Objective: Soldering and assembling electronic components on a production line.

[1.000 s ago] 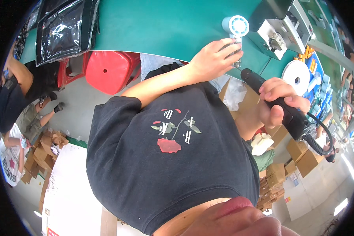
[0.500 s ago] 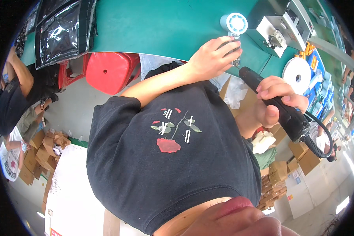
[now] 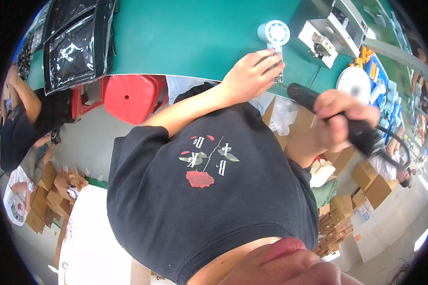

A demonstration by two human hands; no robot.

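My left hand (image 3: 252,77) is closed over a narrow circuit board (image 3: 278,78) on the green table, its fingers lying across the board. At the board's far end sits a round pale-blue part (image 3: 277,33) with a white slotted face. My right hand (image 3: 342,116), smeared by motion, grips a black electric screwdriver (image 3: 303,96) with a cord at its back end. The screwdriver points left toward the board's near end; whether its thin tip touches the board I cannot tell.
A grey-and-white machine (image 3: 321,45) stands right of the board, with a white reel (image 3: 354,85) nearer me. Black plastic-wrapped items (image 3: 73,52) lie at the table's left. A red stool (image 3: 133,98) is by the table edge. Other people are at both sides.
The whole view has shifted slightly. My right hand and the screwdriver's rear are now blurred by motion, while my left hand keeps its hold on the board.
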